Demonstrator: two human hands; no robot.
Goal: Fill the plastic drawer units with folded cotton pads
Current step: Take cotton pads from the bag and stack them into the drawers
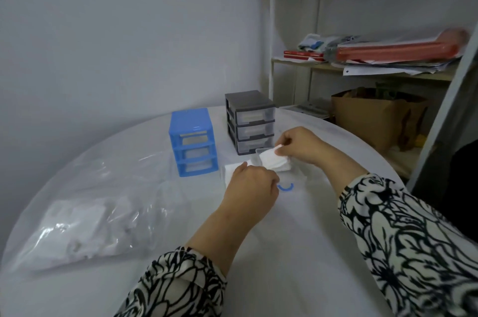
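Observation:
A blue three-drawer plastic unit point(192, 142) and a grey three-drawer unit point(249, 121) stand side by side at the far part of the round white table point(297, 239). In front of the grey unit lies a clear drawer point(261, 152) pulled out of its frame. My right hand point(301, 144) pinches a white folded cotton pad point(274, 161) over that drawer. My left hand point(249, 187) has its fingers curled on the near end of the same white pad material point(231, 170). What lies under the left hand is hidden.
A large clear plastic bag point(85, 218) with more white pads lies on the table's left. A blue plastic half-ring point(285, 187) sits by my left hand. Beyond the table's right edge stand a shelf point(362, 68) of papers and a brown cardboard box point(367, 114).

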